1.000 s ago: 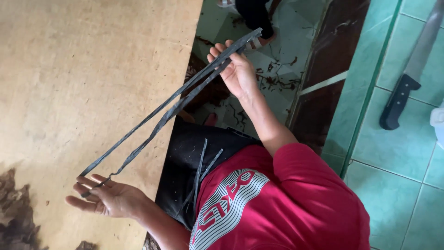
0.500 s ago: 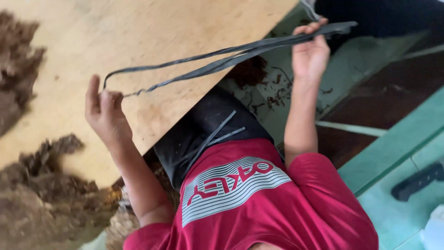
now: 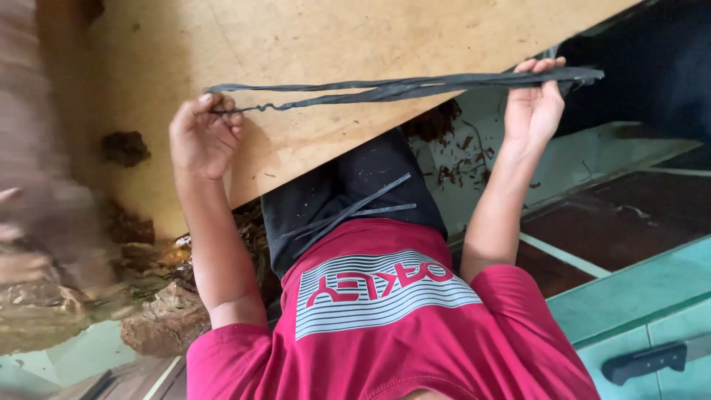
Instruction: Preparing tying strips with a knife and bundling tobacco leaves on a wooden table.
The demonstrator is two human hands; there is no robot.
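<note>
The wooden worktop [image 3: 333, 44] fills the upper part of the view, its near edge running slantwise above the person's lap. Below it the person's red shirt [image 3: 385, 333] with a grey striped print takes up the lower middle, and dark trousers [image 3: 333, 192] show between shirt and worktop edge, with a few loose dark strips [image 3: 348, 215] lying across them. Clumps of brown fibre [image 3: 126, 148] lie on the worktop toward its left edge and heap below it, blurred. A bundle of long dark strips [image 3: 400, 87] stretches nearly level between the two hands, in the air over the worktop's near edge. The left hand [image 3: 204, 133] has its grip pinched narrow round the thin, twisted end of the bundle, over the worktop's left part. The right hand [image 3: 535, 104] holds the broader end, fingers curled over it, just past the worktop's right corner above the floor, where the end juts out beyond the fingers. A black-handled knife [image 3: 652, 359] lies on the green tiles at lower right, well apart from both hands
</note>
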